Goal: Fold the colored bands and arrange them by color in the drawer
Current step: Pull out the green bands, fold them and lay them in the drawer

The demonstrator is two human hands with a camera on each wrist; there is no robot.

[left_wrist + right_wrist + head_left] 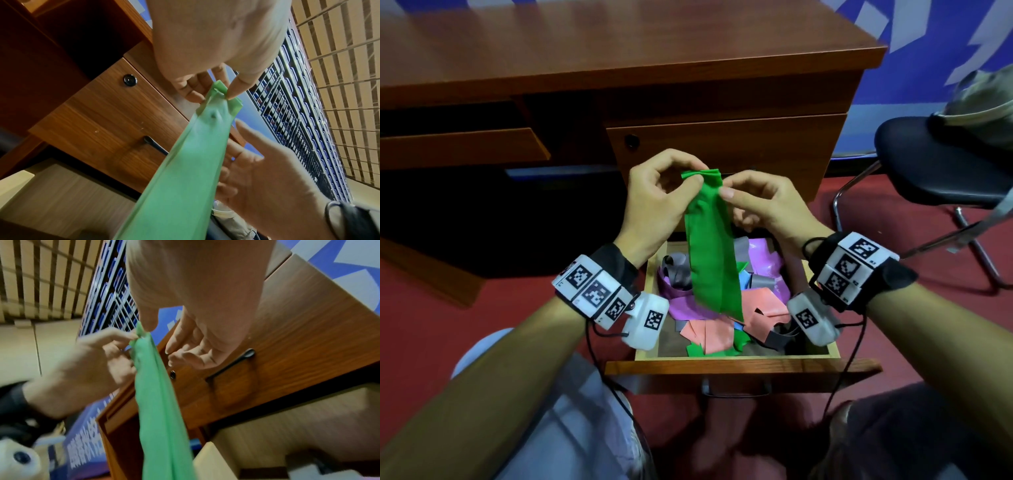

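Green band pinched between both hands

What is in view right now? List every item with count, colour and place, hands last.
green band: one, green, held up by its top end above the open drawer, hanging down
loose bands: a tangled heap, count unclear, purple, pink, grey, blue and green, unfolded inside the drawer
drawer: one, wood front with pale inside, pulled open under the hands
desk: one, reddish-brown wood, behind the drawer
upper drawer: one, reddish-brown, closed, with a round lock
chair: one, black seat on a metal frame, to the right, with a cloth item on it
wrist cameras: two, white with black markers, one per wrist
left hand: pinches the band's top end
right hand: pinches the band's top end
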